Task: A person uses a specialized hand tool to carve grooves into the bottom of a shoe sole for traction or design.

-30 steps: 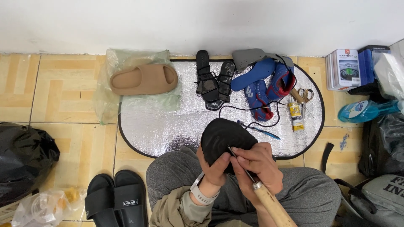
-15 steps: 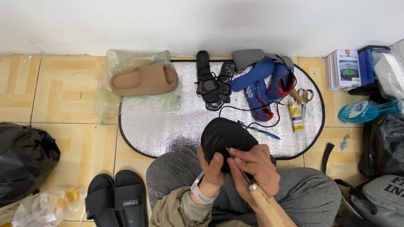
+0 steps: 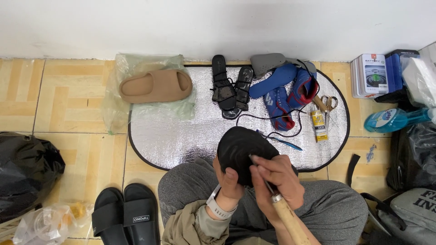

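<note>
left hand clamped round near edge of black shoe, propping it on lap just above knees; right hand closed on wooden-handled awl, metal tip touching shoe just beyond fingertips

judgement: keep left thumb clear of tip, push short and controlled along awl axis, brace shoe on thigh

shoe long axis runs away from grip, far end toward silver mat

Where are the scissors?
In the head view, the scissors lie at the right end of the silver mat, just right of the blue shoes and above a small yellow tube.
</note>
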